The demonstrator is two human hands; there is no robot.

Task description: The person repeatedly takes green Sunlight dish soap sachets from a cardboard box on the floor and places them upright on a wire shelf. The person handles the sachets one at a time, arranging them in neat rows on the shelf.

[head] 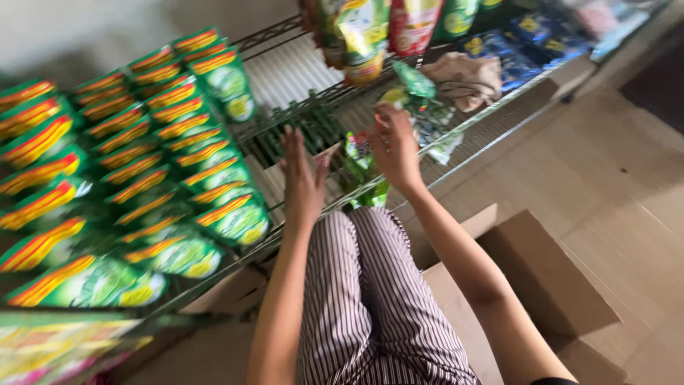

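Observation:
My left hand [302,175] is raised flat with fingers spread, just in front of the wire shelf [299,71], holding nothing. My right hand [394,145] is closed on the top of a green pouch [420,107] over the shelf's front edge. Another green pouch [362,171] hangs low between the two hands. Rows of green, red and yellow pouches [142,171] stand packed on the shelf to the left of my left hand. My striped trouser legs [370,299] fill the foreground.
An open cardboard box [541,278] sits on the tiled floor beside my right arm. Red and green packs [370,28] hang above the shelf. Blue packets [527,39] and a crumpled beige cloth [463,75] lie at the shelf's right end.

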